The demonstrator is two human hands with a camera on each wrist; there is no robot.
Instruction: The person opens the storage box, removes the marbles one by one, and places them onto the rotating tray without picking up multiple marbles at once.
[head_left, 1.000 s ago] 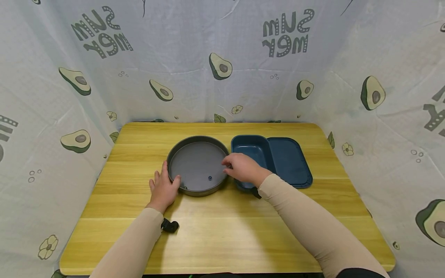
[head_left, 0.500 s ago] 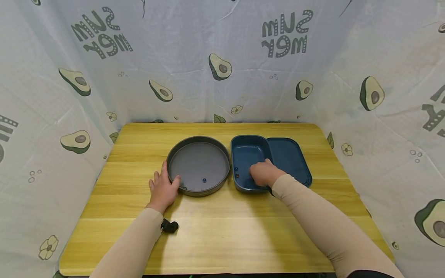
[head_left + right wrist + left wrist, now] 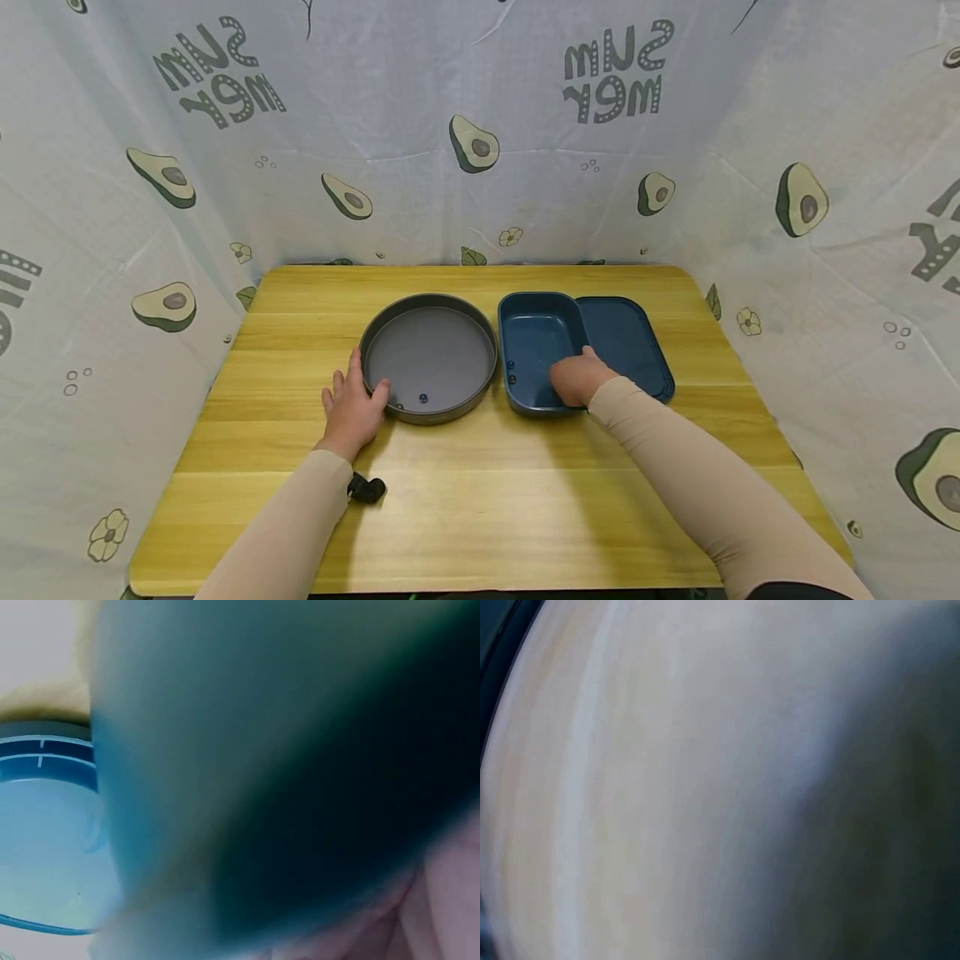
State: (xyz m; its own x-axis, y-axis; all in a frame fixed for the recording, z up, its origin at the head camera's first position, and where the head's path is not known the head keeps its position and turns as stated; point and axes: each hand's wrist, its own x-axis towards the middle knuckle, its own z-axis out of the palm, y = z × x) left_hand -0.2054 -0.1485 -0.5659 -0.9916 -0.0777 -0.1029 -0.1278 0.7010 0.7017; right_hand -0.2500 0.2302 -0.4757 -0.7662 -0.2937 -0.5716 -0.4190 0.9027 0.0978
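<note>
In the head view, my left hand (image 3: 354, 414) rests against the near left side of a round grey pan (image 3: 431, 337), fingers spread and thumb at the rim. Inside the pan, a small dark bead (image 3: 423, 398) lies near the front, and another bead (image 3: 400, 406) sits by the wall. My right hand (image 3: 576, 379) reaches down into a blue rectangular box (image 3: 536, 302); its fingertips are hidden. Two small dark beads (image 3: 512, 372) lie along the box's left wall. The left wrist view is a blur. In the right wrist view, part of my hand (image 3: 442, 900) shows beside a blurred surface.
A flat blue lid (image 3: 626, 342) lies to the right of the box on the wooden table (image 3: 465, 508). A black wrist device (image 3: 367, 488) sits beside my left sleeve. A printed curtain (image 3: 405, 100) surrounds the table.
My right hand has moved from above the pan's right rim into the blue box. One bead in the pan has rolled left and forward. My left hand has stayed at the rim.
</note>
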